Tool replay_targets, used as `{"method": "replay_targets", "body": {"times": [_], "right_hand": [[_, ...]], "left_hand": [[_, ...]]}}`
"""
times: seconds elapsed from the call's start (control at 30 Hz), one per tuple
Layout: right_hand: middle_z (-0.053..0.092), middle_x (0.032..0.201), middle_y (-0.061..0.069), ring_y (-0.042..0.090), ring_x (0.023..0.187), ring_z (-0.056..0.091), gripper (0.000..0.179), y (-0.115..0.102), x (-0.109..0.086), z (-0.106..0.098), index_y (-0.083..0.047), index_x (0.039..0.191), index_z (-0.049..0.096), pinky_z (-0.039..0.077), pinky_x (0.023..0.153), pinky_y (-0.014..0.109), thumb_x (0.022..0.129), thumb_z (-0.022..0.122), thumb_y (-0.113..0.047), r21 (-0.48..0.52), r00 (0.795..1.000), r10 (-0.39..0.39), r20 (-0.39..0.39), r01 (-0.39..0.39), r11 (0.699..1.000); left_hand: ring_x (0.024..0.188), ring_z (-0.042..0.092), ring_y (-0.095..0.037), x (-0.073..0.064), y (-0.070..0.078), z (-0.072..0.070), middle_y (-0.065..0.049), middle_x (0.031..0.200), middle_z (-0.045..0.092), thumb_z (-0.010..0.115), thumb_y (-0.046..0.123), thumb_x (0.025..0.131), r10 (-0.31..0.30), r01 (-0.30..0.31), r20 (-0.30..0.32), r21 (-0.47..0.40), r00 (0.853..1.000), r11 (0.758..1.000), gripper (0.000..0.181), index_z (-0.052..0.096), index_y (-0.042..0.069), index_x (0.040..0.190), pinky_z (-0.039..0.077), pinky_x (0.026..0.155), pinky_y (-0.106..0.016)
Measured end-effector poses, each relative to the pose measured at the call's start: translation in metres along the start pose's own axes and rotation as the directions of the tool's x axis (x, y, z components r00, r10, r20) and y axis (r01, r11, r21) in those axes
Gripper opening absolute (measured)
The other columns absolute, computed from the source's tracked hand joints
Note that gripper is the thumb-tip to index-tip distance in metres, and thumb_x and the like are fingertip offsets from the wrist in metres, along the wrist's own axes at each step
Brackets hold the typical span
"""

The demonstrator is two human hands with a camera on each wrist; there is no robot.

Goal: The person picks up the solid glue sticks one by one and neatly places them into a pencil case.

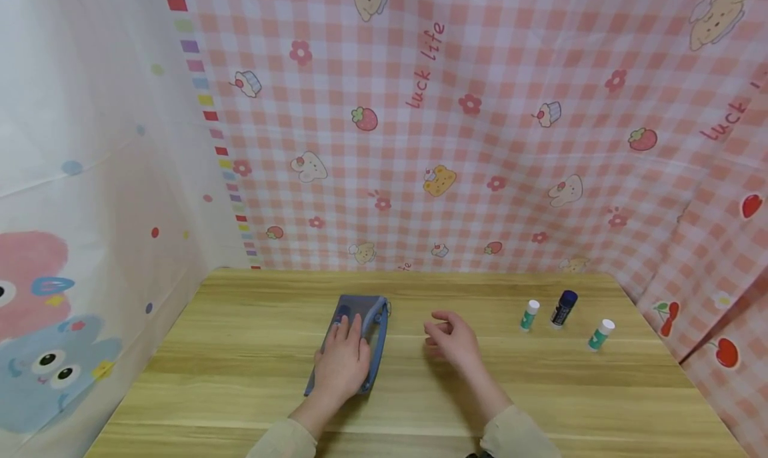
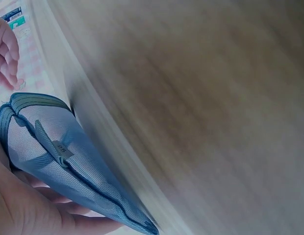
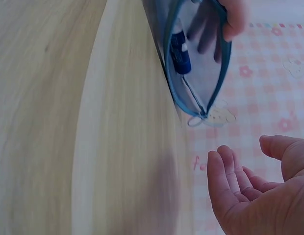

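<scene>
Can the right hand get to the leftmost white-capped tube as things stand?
Probably yes: the right hand looks empty, and only tabletop shows between it and the leftmost white-capped tube.

pouch (image 1: 363,306) partly covered, dark tube label (image 1: 562,312) unreadable

Left sleeve (image 1: 285,440) and right sleeve (image 1: 519,434) were plain pale beige, loose, lightly creased. Left hand (image 1: 342,363) and right hand (image 1: 457,342) were bare, ungloved.
</scene>
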State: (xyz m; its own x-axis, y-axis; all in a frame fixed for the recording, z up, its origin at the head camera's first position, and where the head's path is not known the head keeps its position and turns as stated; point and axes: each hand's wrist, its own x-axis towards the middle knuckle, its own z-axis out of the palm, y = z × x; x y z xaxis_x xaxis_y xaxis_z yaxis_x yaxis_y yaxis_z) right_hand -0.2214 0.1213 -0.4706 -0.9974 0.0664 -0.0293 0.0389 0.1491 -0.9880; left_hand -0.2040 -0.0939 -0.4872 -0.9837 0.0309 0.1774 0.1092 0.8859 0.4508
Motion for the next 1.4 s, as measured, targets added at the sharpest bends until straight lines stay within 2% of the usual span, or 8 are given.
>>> {"method": "replay_targets", "body": {"times": [0.57,0.93,1.2,1.3,1.4], "right_hand": [[0.067,0.104,0.022,0.027,0.087,0.070,0.042,0.003,-0.008,-0.057,0.012,0.133,0.048,0.058,0.075,0.042,0.098,0.061,-0.008,0.001,0.998,0.028,-0.053,-0.028,1.000],[0.068,0.106,0.019,0.003,0.075,0.066,0.044,0.002,-0.016,-0.099,0.011,0.136,0.044,0.058,0.072,0.030,0.100,0.058,-0.011,-0.050,0.993,0.031,-0.117,-0.037,0.998],[0.069,0.099,0.003,-0.004,0.073,0.064,0.045,0.009,-0.019,-0.133,0.009,0.138,0.043,0.056,0.072,0.024,0.102,0.055,-0.014,-0.068,0.977,0.039,-0.212,-0.055,0.996],[0.069,0.097,0.003,-0.005,0.072,0.063,0.044,0.013,-0.021,-0.141,0.009,0.138,0.043,0.055,0.070,0.021,0.101,0.055,-0.012,-0.084,0.967,0.025,-0.253,-0.048,0.995],[0.068,0.099,0.010,-0.005,0.071,0.062,0.044,0.016,-0.021,-0.147,0.010,0.137,0.043,0.055,0.069,0.021,0.100,0.056,-0.009,-0.108,0.955,-0.003,-0.296,-0.030,0.994]], "left_hand": [[0.138,0.036,-0.044,0.001,0.000,-0.001,-0.020,0.153,0.039,0.041,0.029,0.102,-0.012,0.013,0.009,-0.006,1.000,1.000,0.051,0.045,0.009,0.149,0.031,0.094,-0.078],[0.138,0.037,-0.044,0.001,-0.001,0.000,-0.021,0.152,0.040,0.041,0.029,0.102,-0.004,0.004,0.001,0.003,1.000,1.000,0.051,0.046,0.009,0.149,0.032,0.093,-0.077],[0.137,0.037,-0.044,0.001,-0.001,0.000,-0.021,0.152,0.040,0.041,0.029,0.101,-0.002,0.002,0.002,0.007,1.000,1.000,0.051,0.046,0.008,0.148,0.033,0.093,-0.077],[0.137,0.037,-0.044,0.000,-0.001,0.000,-0.021,0.152,0.040,0.041,0.029,0.101,-0.003,0.003,0.004,0.008,1.000,1.000,0.051,0.046,0.008,0.148,0.033,0.093,-0.077],[0.137,0.037,-0.044,0.000,-0.001,-0.001,-0.021,0.152,0.040,0.041,0.028,0.101,-0.002,0.002,0.008,0.009,1.000,1.000,0.051,0.046,0.008,0.148,0.033,0.092,-0.078]]}}
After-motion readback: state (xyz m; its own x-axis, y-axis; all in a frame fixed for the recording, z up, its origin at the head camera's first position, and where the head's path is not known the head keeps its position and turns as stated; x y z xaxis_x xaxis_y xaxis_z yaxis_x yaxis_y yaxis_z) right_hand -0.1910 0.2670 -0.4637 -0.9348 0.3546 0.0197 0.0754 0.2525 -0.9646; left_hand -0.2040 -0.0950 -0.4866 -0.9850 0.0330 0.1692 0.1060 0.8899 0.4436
